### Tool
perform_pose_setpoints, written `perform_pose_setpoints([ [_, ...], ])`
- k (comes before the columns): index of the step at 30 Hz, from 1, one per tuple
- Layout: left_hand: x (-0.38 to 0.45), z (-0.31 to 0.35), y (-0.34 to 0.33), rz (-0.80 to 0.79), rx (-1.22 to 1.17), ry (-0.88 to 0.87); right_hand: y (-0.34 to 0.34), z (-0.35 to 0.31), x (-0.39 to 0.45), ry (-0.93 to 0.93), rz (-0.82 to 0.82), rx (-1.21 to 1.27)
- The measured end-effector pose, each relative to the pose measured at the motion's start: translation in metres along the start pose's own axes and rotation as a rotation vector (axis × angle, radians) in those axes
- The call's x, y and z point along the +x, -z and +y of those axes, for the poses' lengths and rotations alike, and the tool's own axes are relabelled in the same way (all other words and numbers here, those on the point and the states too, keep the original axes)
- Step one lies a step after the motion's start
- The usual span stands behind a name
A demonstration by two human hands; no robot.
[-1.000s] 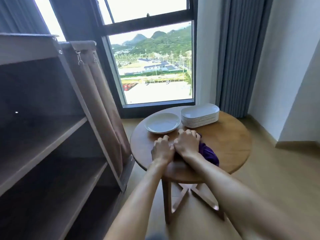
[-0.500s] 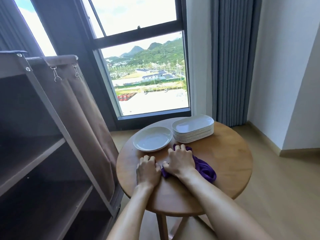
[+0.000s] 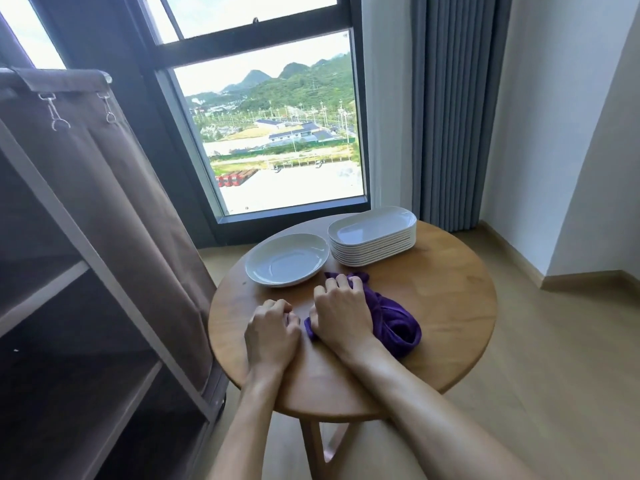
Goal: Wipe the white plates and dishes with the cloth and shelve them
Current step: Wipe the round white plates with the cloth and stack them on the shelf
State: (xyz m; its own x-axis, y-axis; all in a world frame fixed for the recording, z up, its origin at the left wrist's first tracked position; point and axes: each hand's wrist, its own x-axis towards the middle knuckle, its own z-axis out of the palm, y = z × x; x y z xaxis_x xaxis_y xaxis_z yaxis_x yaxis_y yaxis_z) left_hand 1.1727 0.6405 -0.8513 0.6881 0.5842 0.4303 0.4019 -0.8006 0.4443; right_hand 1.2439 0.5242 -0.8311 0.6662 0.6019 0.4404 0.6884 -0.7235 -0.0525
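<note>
**Meanwhile, both hands lie on the round table by the cloth**

Centrally in the frame, a purple cloth [image 3: 388, 315] is gripped by the right hand [image 3: 343, 315], whose fingers are curled over its bunched left part. The left hand [image 3: 272, 332] is clenched just beside it on the wooden table [image 3: 450, 306]; whether a corner of cloth is pinched cannot be told. Above the hands, a round white dish [image 3: 287, 259] is seen beside a stack of oblong white plates [image 3: 374, 237]. A brown fabric-covered shelf unit [image 3: 86, 271] is found at the left of the frame.
</note>
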Motion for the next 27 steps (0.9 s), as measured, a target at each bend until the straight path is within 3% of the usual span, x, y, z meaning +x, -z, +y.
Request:
perform_pose_setpoints([
  [7,0.003,-0.007,-0.004,0.052,-0.076,0.028,-0.005,0.003,-0.005,-0.142,0.252,0.230],
  [12,0.006,-0.006,-0.002,0.059,-0.100,0.016,-0.007,0.002,0.000,-0.178,0.245,0.227],
  [17,0.003,-0.001,0.008,0.021,-0.079,0.018,0.000,-0.003,-0.001,-0.178,0.122,0.189],
  [27,0.002,-0.003,0.004,0.084,-0.084,0.060,-0.007,-0.007,0.001,-0.218,0.130,0.134],
])
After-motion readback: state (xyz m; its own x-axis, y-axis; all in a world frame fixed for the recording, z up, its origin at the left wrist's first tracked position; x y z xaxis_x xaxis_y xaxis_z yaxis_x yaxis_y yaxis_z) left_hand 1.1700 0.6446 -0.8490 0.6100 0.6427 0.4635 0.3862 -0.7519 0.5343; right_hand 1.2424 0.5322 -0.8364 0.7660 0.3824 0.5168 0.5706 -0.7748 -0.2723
